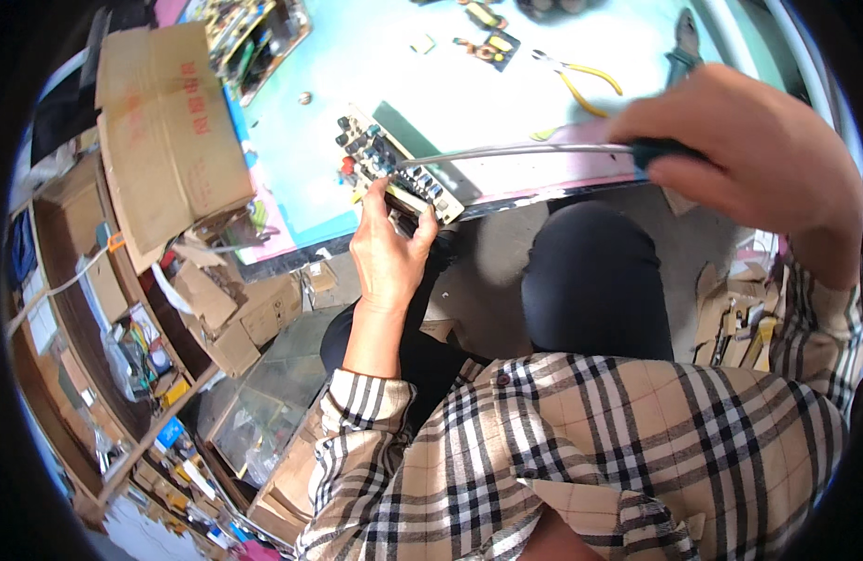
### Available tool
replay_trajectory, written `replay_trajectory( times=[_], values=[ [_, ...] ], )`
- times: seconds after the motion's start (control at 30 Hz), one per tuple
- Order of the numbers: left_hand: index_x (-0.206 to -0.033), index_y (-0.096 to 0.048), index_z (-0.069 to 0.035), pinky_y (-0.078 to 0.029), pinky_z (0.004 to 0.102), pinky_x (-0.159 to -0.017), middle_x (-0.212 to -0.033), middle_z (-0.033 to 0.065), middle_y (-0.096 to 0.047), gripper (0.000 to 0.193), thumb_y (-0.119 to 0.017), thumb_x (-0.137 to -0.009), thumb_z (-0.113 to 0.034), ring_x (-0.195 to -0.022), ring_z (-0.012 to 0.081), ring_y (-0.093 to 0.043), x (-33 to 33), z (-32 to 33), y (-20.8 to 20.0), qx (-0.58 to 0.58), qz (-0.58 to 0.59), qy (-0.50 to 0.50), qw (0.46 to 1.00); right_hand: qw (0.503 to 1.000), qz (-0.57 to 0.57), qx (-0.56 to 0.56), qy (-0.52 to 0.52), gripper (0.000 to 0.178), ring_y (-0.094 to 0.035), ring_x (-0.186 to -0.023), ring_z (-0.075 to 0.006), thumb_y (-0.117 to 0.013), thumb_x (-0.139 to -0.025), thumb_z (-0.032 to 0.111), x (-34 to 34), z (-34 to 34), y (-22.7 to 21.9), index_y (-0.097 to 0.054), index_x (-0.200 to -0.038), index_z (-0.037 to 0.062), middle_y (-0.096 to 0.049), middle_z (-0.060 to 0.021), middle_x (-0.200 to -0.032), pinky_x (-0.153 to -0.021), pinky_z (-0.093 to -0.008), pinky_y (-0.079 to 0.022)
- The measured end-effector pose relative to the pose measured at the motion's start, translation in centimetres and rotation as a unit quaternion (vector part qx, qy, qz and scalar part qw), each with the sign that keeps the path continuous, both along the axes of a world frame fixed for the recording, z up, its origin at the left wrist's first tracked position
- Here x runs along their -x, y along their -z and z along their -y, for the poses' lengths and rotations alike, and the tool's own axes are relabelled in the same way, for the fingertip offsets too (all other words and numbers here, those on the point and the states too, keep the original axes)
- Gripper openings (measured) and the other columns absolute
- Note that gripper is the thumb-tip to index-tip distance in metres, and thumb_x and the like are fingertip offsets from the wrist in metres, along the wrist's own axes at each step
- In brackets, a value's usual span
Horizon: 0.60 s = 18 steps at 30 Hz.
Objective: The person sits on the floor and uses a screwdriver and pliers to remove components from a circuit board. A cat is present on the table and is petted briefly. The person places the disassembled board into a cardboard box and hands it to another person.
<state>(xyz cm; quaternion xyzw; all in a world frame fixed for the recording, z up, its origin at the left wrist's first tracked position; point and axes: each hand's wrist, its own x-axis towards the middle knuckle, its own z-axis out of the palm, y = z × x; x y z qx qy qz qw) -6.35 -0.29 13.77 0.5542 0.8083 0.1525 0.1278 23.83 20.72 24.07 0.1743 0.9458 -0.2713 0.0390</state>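
A circuit board crowded with small components lies at the near edge of the table, tilted across it. My left hand grips its near side, thumb and fingers closed on the edge. In my right hand, fingers wrapped round the dark handle, is a long screwdriver. Its thin metal shaft points left, and the tip reaches the components in the middle of the board. Whether the tip touches a part is too small to tell. The right hand is slightly blurred.
Yellow-handled pliers and a dark-green-handled tool lie on the light-blue tabletop. Loose electronic parts sit at the back. A cardboard box and another circuit board stand left. Shelves with boxes are lower left.
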Motion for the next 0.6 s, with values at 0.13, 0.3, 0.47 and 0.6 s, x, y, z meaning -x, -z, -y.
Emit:
replay_trajectory(
  times=[0.13,0.3,0.47,0.6],
  values=[
    [-0.134,-0.045,0.002,-0.054,0.0358,-0.097,-0.123,0.0195,-0.063,0.063,-0.076,-0.08,-0.009,-0.11,0.0259,-0.067,1.9,1.9,-1.5,-0.026,0.082,-0.032,0.996,0.973,-0.003,0.229,-0.004,0.032,-0.057,-0.055,-0.0194,-0.057,-0.092,0.013,-0.8,-0.7,1.0,-0.062,-0.119,-0.004,-0.062,-0.0121,-0.073,-0.052,-0.0288,-0.044],
    [-0.135,-0.045,0.003,-0.05,0.0384,-0.103,-0.132,0.0193,-0.057,0.062,-0.075,-0.081,-0.002,-0.119,0.0266,-0.062,2.6,3.7,-1.1,-0.053,0.152,-0.041,0.986,0.943,-0.053,0.322,0.059,0.027,-0.055,-0.048,-0.0141,-0.057,-0.093,0.006,-0.1,1.6,1.3,-0.062,-0.117,-0.0055,-0.06,-0.0093,-0.067,-0.045,-0.0244,-0.042],
    [-0.136,-0.044,0.003,-0.049,0.0381,-0.104,-0.13,0.0174,-0.059,0.063,-0.074,-0.08,0.0,-0.118,0.0256,-0.062,3.3,4.8,-0.3,-0.074,0.188,-0.04,0.979,0.93,0.046,0.32,0.174,0.032,-0.058,-0.052,-0.0123,-0.06,-0.087,-0.003,0.9,3.7,0.9,-0.067,-0.118,0.0048,-0.062,-0.007,-0.069,-0.048,-0.0238,-0.045],
    [-0.135,-0.046,0.003,-0.05,0.0366,-0.101,-0.124,0.0163,-0.063,0.061,-0.073,-0.08,0.0,-0.115,0.0241,-0.064,3.3,5.3,-0.2,-0.086,0.188,-0.046,0.977,0.908,0.081,0.354,0.21,0.032,-0.053,-0.049,-0.0095,-0.055,-0.091,0.001,1.1,4.1,1.3,-0.064,-0.121,0.0041,-0.058,-0.0049,-0.067,-0.048,-0.0246,-0.044]
  ],
)
